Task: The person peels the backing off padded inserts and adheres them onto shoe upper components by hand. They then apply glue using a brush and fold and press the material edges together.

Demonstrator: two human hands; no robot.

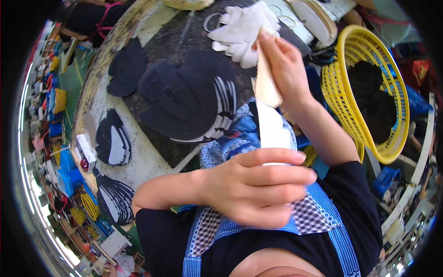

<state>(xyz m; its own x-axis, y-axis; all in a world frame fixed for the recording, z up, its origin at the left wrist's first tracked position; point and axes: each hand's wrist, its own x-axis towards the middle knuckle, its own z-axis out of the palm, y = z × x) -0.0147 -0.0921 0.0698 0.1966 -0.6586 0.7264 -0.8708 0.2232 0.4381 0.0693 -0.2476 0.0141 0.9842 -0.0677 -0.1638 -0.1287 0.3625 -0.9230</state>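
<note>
Raised over the far side of the bench, my right hand [288, 69] is closed on a cream curved piece [266, 83] with a notched edge. Directly below it, a white flat piece [273, 127] runs down to my left hand [258, 187]. The left fingers curl across its lower end in front of my chest, slightly blurred; the thumb is hidden. Whether the cream and white pieces are joined, I cannot tell. Beyond my right hand lies a heap of white scalloped pieces [247, 27]. Stacked black cut pieces [180, 97] with white-edged layers lie left of my hands.
More black pieces [127, 69] and fanned black-and-white stacks [113, 143] lie along the worn bench's left side. A tall yellow basket [341, 87] holding dark material stands close by my right forearm. A cream moulded piece [311, 21] rests at the far right.
</note>
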